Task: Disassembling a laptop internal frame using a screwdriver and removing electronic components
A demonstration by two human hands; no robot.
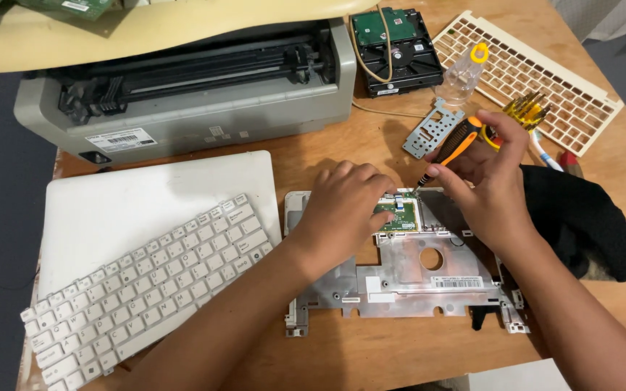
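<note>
Two hands worked over a wooden table (371, 148). The left hand (345, 206) lay curled, fingers pressing down on a silver laptop frame (407, 279) near the middle of the table, beside its small green board (398, 216). The right hand (490, 185) gripped an orange and black screwdriver (452, 147), whose tip touched the frame by the board. A white keyboard (146, 286) lay on a white laptop lid (110, 195) to the left. A grey printer (197, 87) sat at the back, next to a hard drive (396, 51) and a cream keyboard grid (537, 80). A black cloth (588, 217) lay on the right.
</note>
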